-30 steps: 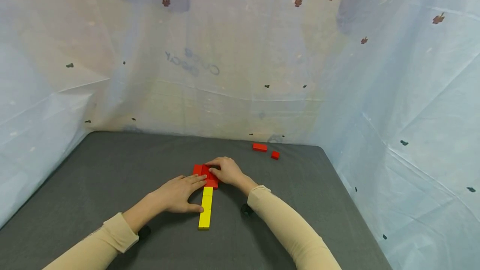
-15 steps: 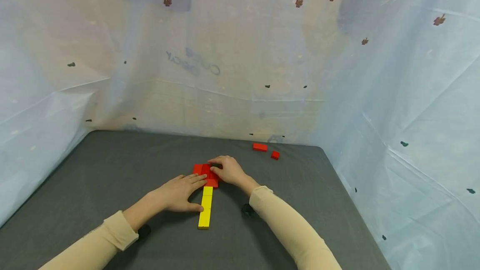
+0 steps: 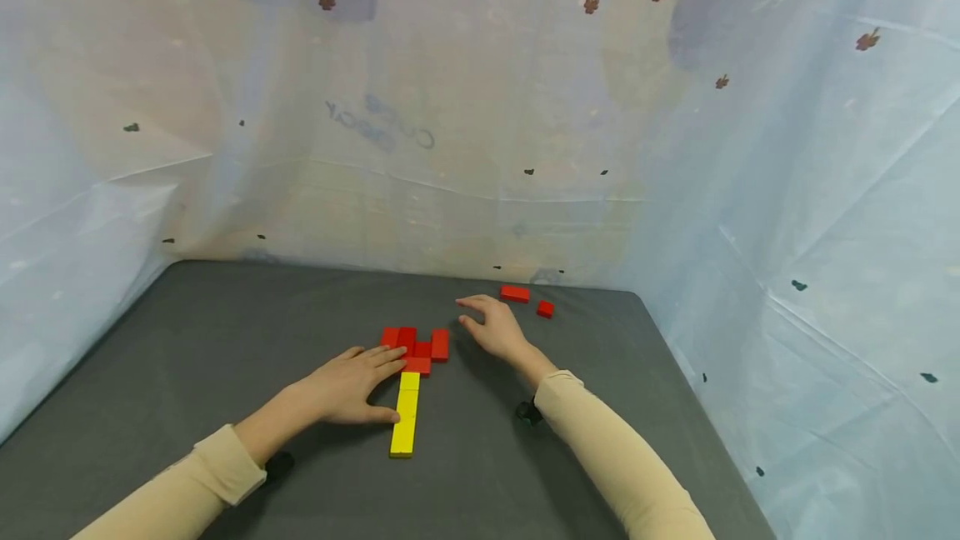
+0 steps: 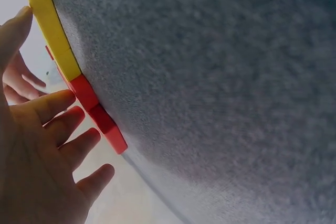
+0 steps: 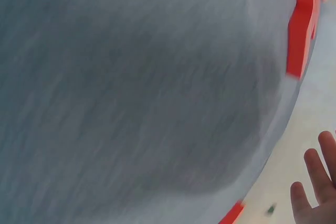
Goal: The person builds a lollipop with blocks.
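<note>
Flat red blocks (image 3: 406,342) lie grouped on the dark table at the top of a strip of yellow blocks (image 3: 405,419). My left hand (image 3: 348,386) rests with straight, spread fingertips on the group's left side, its thumb tip at the yellow strip's edge. In the left wrist view those fingers reach the red blocks (image 4: 84,92). One upright-laid red block (image 3: 440,345) sits at the group's right end. To the right of it, my right hand (image 3: 497,330) hovers with thumb and fingers apart, holding nothing; its fingers (image 5: 317,174) also show spread in the right wrist view.
Two loose red blocks, a longer one (image 3: 514,293) and a small one (image 3: 545,309), lie near the table's back edge, just beyond my right hand. A pale printed plastic sheet (image 3: 450,215) hangs behind and at both sides of the dark table (image 3: 247,315).
My right hand has let go of the red block at the group's right end and moved right, its fingers spreading. That block now shows uncovered. The left hand stays in place.
</note>
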`<state>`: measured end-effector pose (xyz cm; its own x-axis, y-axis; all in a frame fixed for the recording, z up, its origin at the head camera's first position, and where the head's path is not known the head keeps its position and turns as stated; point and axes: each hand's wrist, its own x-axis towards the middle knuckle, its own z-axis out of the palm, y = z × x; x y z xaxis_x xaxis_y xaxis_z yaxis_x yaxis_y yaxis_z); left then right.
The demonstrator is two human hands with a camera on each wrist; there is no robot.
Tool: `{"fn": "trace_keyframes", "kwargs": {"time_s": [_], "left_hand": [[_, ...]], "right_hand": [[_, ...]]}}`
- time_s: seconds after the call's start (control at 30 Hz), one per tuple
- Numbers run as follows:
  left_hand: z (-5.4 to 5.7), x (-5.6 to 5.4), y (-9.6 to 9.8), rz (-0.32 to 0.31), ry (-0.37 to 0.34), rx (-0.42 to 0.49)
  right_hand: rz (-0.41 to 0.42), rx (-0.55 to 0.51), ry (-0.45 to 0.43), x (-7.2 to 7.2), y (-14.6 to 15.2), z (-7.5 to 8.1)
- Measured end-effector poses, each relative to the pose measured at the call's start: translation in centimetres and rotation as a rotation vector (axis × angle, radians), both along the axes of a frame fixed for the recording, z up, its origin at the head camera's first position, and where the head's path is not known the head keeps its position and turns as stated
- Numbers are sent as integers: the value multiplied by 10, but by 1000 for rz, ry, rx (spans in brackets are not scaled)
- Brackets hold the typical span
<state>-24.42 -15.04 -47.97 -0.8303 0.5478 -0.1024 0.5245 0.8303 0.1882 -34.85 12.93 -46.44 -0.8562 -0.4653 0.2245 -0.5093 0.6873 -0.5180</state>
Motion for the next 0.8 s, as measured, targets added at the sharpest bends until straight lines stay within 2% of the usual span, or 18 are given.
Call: {"fn": "trace_keyframes", "kwargs": {"time_s": [0.3, 0.53, 0.8], "left_hand": [[0, 1, -4, -9, 44, 18], [-4, 0, -2, 5, 57, 17], [-2, -5, 2, 9, 44, 2]], "right_hand": [[-191, -31, 30, -24, 60, -6], [-346, 75, 8, -38, 101, -7], [-442, 154, -33, -47, 128, -9]]}}
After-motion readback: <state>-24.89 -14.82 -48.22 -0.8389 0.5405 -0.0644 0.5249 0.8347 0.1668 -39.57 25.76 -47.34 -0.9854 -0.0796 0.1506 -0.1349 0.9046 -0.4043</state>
